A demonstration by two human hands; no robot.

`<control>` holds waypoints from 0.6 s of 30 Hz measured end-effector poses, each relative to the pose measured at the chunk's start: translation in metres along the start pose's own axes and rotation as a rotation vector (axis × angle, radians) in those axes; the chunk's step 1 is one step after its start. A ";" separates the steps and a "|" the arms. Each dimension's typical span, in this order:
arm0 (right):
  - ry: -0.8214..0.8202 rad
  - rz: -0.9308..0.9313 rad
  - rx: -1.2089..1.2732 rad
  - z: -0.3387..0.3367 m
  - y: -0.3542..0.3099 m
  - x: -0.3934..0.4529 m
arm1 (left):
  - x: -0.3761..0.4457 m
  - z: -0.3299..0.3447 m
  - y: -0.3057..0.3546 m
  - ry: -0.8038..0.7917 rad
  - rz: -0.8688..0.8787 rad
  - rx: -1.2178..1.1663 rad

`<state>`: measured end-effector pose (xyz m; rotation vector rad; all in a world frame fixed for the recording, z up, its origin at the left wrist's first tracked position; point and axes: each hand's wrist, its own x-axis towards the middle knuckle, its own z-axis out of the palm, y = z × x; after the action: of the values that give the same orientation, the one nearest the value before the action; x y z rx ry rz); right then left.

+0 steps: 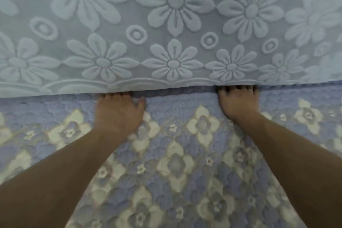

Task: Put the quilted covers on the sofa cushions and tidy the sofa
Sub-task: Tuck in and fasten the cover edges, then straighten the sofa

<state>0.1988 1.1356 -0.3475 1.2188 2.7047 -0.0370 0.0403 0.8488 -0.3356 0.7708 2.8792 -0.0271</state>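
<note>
Two big cloths fill my view: a pale blue back cover (172, 24) with puffy daisies stands up top, and the quilted cover (175, 163) with cream flowers lies flat below it. My left hand (118, 114) and right hand (238, 103) press flat on the quilt. My fingertips are hidden in the crack where the cloths meet, so I cannot tell if they grip anything.

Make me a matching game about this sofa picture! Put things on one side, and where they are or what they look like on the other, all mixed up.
Things:
1. left hand
2. right hand
3. quilted cover
4. pale blue flowered cloth

Descriptions:
A. blue with cream diamond flowers
B. raised daisies, hangs behind
C. fingers in the gap, left side
D. fingers in the gap, right side

Pairs: 1-C, 2-D, 3-A, 4-B
</note>
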 end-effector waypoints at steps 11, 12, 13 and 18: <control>0.020 -0.156 0.087 -0.007 0.024 0.013 | 0.006 0.014 0.101 -0.013 0.026 -0.074; 0.083 -0.159 0.116 -0.005 0.014 0.024 | 0.004 0.020 0.103 0.014 -0.001 -0.047; 0.111 -0.168 0.167 -0.001 0.005 0.031 | -0.004 0.025 0.104 0.083 -0.033 -0.045; -0.018 -0.429 0.266 0.002 0.051 -0.006 | -0.038 0.020 0.198 0.161 -0.025 -0.135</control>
<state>0.2411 1.1650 -0.3461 0.6602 2.9597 -0.4726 0.1740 1.0010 -0.3443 0.7436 3.0024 0.2343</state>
